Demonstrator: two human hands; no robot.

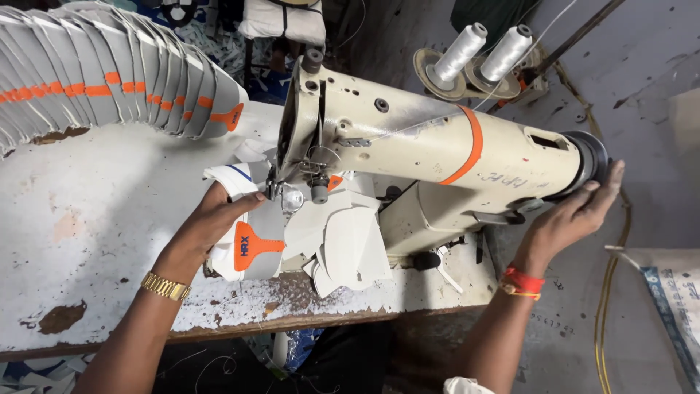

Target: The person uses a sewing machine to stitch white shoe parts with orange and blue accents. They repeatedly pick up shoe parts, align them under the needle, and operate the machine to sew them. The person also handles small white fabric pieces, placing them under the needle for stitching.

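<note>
Left hand [211,222] flat on shoe piece [251,244], needle hidden; right hand [576,215] spread on handwheel [594,164].

Grey-and-white shoe-upper piece [251,244] with orange tab, lying flat on worn white table under needle. Cream sewing machine [408,146], orange band, black handwheel [592,162] at right end.

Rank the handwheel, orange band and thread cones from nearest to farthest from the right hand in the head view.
1. Handwheel: under the right hand, at the machine's right end.
2. Orange band: left of it, around the machine arm.
3. Thread cones: behind the machine.
</note>
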